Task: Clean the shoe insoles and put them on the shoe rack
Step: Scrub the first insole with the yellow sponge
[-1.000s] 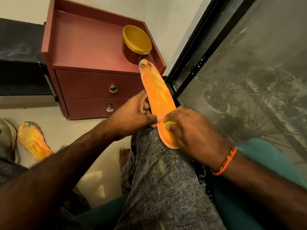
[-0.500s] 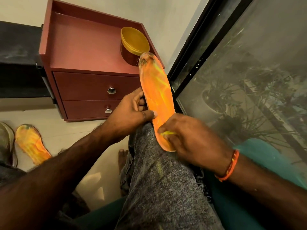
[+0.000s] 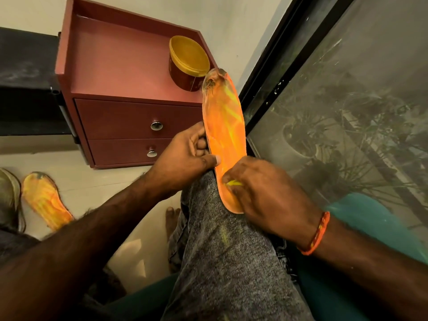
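Resting on a grey-jeaned knee, heel end down: one orange insole, toe tip worn dark and overlapping the view of a gold-lidded tub at the right rear corner of the maroon two-drawer cabinet. Gripped at its left edge by the left hand, thumb across the face. Pressed near the heel by the right hand, fingers curled on something yellow, unidentifiable. Second insole flat on the floor far left, beside a shoe.

Two insoles — one tub (lidded)
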